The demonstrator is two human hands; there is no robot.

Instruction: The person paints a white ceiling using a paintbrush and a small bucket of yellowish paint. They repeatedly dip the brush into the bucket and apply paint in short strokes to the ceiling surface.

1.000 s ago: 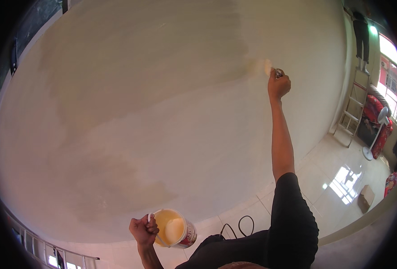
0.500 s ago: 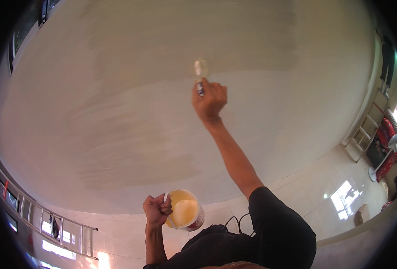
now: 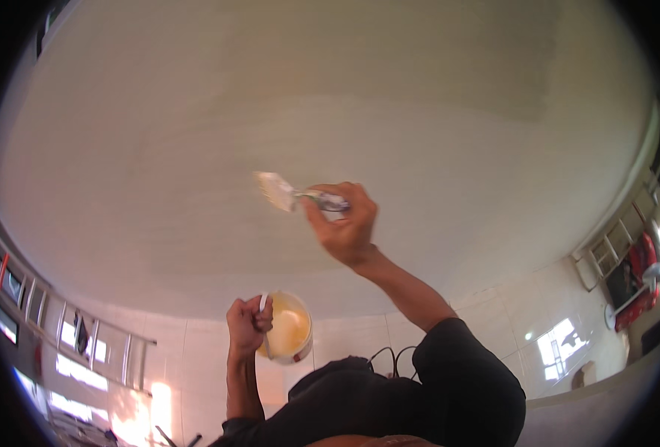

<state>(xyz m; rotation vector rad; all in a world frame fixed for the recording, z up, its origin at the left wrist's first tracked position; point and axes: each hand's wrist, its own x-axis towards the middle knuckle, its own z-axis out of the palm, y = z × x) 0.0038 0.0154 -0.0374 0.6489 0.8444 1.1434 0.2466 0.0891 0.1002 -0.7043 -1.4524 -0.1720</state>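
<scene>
My right hand is closed round the handle of a paintbrush. The brush lies nearly level, its wide pale bristles pointing left, in front of a large wall; whether the bristles touch it I cannot tell. Darker, damp-looking patches mark the wall's upper part and left middle. Lower down, my left hand is a fist round the white handle of a paint bucket. The bucket hangs tilted, its mouth showing yellowish, creamy liquid inside.
A metal ladder lies at the lower left. Another ladder is at the right, beside red fabric and a white stand. Pale tiles cover the floor below the wall. A black cable loops beside my body.
My right hand has come down the wall, and the brush has swung from pointing up to pointing left. The view has shifted; my left hand still grips the bucket's handle.
</scene>
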